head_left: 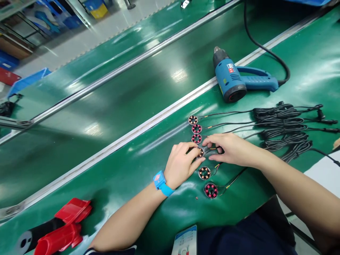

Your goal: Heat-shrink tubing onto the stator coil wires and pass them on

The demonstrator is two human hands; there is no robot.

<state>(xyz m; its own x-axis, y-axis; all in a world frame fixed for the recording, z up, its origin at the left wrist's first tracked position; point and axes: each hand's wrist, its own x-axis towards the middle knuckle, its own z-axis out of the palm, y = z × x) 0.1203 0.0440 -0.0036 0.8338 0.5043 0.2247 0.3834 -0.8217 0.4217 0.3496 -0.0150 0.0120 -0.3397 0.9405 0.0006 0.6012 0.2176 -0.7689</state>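
Note:
A column of round wire-wound stators lies on the green bench, some with copper-coloured coils and some with pink ones. My left hand (183, 161), wearing a blue wrist strap (162, 183), has its fingers closed around one copper-coloured stator (201, 152), partly covering it. Just right of that stator is my right hand (225, 148), thumb and forefinger apart over its thin lead wires (211, 149). Nearer my body lie another copper-coloured stator (204, 173) and a pink stator (211, 190). Beyond my hands, two pink stators (196, 129) and a copper-coloured one sit close together.
Bundled black cables (278, 122) run from the stators to the right. A blue heat gun (231, 78) rests at the back, its cord trailing away. Red plastic parts (61, 230) and a black cylinder (42, 233) occupy the front left. A metal rail (148, 127) crosses the bench.

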